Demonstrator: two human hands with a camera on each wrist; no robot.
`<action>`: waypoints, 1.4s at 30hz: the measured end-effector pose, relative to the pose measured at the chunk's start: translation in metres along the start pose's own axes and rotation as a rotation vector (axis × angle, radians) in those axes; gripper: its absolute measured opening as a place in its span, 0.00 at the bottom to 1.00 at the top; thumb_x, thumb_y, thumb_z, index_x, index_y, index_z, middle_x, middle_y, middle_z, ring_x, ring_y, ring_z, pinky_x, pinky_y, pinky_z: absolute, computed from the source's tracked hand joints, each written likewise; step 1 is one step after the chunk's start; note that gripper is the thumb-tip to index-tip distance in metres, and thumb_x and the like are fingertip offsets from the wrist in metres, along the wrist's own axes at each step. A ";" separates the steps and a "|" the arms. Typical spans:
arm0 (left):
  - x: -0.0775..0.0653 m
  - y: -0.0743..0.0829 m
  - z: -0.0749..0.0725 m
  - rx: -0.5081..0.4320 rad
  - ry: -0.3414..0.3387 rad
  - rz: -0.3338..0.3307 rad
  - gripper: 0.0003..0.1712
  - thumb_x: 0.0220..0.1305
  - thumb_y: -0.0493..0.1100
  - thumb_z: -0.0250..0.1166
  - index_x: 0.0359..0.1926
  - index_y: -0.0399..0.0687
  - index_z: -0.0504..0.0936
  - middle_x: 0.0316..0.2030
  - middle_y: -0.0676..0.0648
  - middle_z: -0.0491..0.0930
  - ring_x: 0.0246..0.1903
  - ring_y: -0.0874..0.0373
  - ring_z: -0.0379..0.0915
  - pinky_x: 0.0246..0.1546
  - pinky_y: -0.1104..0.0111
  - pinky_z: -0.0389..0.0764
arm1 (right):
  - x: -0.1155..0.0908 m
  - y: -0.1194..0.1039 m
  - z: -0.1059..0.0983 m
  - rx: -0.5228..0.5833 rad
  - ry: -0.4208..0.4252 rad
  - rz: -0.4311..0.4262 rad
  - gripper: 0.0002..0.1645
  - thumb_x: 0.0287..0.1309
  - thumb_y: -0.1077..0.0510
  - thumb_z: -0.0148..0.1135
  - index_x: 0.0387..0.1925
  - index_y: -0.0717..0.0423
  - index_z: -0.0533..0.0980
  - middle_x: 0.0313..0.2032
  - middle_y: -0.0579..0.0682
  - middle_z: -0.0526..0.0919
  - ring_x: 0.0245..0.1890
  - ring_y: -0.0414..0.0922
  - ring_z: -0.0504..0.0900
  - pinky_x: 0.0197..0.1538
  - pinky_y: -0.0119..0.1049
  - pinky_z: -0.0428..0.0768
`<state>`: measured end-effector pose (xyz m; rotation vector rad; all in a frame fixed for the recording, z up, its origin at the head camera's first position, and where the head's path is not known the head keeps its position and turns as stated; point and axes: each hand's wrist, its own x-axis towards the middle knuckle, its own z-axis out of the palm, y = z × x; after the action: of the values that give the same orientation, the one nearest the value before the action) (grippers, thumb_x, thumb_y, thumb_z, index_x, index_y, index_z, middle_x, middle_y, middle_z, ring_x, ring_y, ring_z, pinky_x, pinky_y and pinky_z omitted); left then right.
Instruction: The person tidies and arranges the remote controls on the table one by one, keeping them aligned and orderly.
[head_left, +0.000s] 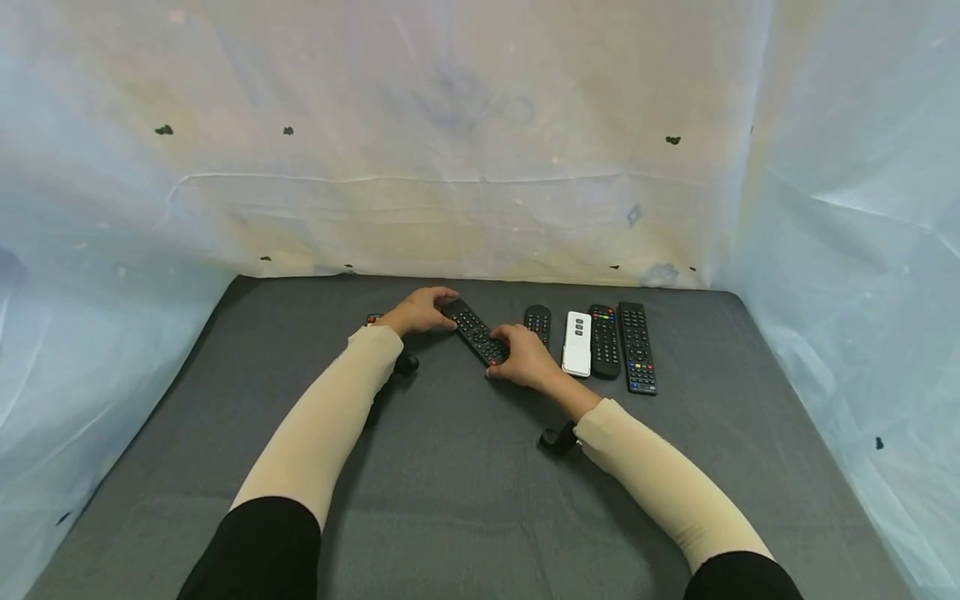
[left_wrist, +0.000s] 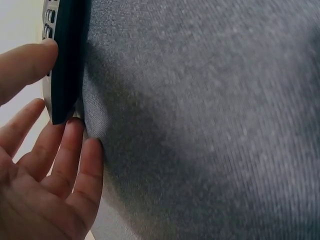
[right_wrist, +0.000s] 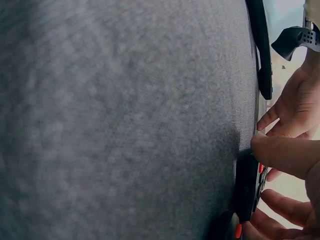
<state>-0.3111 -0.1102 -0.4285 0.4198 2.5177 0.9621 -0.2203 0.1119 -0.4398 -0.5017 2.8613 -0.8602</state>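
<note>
A black remote control (head_left: 474,332) with rows of buttons lies slantwise between the two hands, low over the grey cloth. My left hand (head_left: 422,311) holds its far left end, the thumb (left_wrist: 35,62) at the button side and the fingers spread around the tip. At the near end, marked by a red button, my right hand (head_left: 527,358) grips it between thumb (right_wrist: 280,150) and fingers. A second dark remote (head_left: 372,319) sits mostly hidden beneath the left hand and wrist.
Right of the hands stand several remotes side by side: a short black one (head_left: 537,321) partly covered by the right hand, a white one (head_left: 577,343), a black one (head_left: 604,342) and a longer black one (head_left: 637,347). Pale sheeting (head_left: 480,225) rises behind the table (head_left: 450,500).
</note>
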 end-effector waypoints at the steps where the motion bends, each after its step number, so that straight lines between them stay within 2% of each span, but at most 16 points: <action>1: 0.000 0.000 0.001 -0.001 0.000 -0.005 0.38 0.59 0.40 0.68 0.70 0.47 0.65 0.67 0.39 0.66 0.66 0.45 0.64 0.59 0.55 0.72 | 0.000 0.000 0.000 -0.002 0.001 0.000 0.36 0.42 0.55 0.77 0.55 0.59 0.76 0.45 0.56 0.80 0.44 0.49 0.78 0.49 0.45 0.76; 12: -0.002 -0.002 0.002 0.019 0.007 -0.033 0.38 0.59 0.42 0.68 0.69 0.49 0.66 0.66 0.39 0.67 0.66 0.45 0.63 0.63 0.53 0.68 | -0.001 -0.003 0.001 0.001 -0.002 -0.009 0.34 0.43 0.56 0.77 0.54 0.60 0.76 0.44 0.57 0.80 0.43 0.49 0.77 0.49 0.44 0.76; 17: -0.008 -0.002 -0.001 0.020 0.000 -0.032 0.36 0.59 0.44 0.68 0.68 0.51 0.67 0.66 0.38 0.67 0.66 0.45 0.63 0.58 0.54 0.73 | -0.004 -0.002 -0.005 0.014 -0.017 -0.053 0.34 0.45 0.55 0.76 0.56 0.59 0.76 0.49 0.58 0.79 0.47 0.51 0.78 0.52 0.46 0.76; 23: -0.015 -0.003 -0.005 -0.012 0.012 -0.023 0.36 0.60 0.46 0.68 0.68 0.52 0.67 0.65 0.39 0.67 0.65 0.45 0.63 0.53 0.54 0.76 | -0.005 -0.002 -0.011 0.042 -0.031 -0.075 0.34 0.48 0.55 0.74 0.58 0.58 0.75 0.50 0.59 0.78 0.50 0.53 0.79 0.52 0.47 0.77; 31: -0.024 -0.002 -0.008 -0.095 0.067 -0.019 0.35 0.57 0.44 0.70 0.66 0.50 0.70 0.62 0.39 0.70 0.63 0.45 0.66 0.59 0.52 0.71 | -0.005 0.002 -0.016 0.068 -0.027 -0.088 0.33 0.48 0.57 0.73 0.58 0.58 0.75 0.54 0.59 0.77 0.53 0.55 0.79 0.55 0.47 0.78; 36: -0.030 -0.002 -0.010 -0.148 0.066 -0.028 0.35 0.56 0.43 0.71 0.65 0.49 0.70 0.62 0.39 0.69 0.63 0.45 0.65 0.58 0.52 0.72 | -0.005 0.003 -0.017 0.080 -0.026 -0.094 0.33 0.49 0.57 0.73 0.58 0.58 0.74 0.55 0.59 0.77 0.54 0.55 0.79 0.55 0.47 0.78; 42: -0.028 -0.007 -0.011 -0.166 0.048 -0.034 0.36 0.56 0.43 0.71 0.65 0.49 0.70 0.63 0.40 0.68 0.64 0.45 0.64 0.57 0.52 0.73 | -0.006 0.007 -0.023 0.096 -0.034 -0.099 0.32 0.50 0.56 0.72 0.58 0.57 0.75 0.55 0.57 0.79 0.53 0.53 0.80 0.55 0.46 0.78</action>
<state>-0.2927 -0.1330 -0.4180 0.3057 2.4546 1.1701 -0.2215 0.1308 -0.4242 -0.6448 2.7683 -0.9899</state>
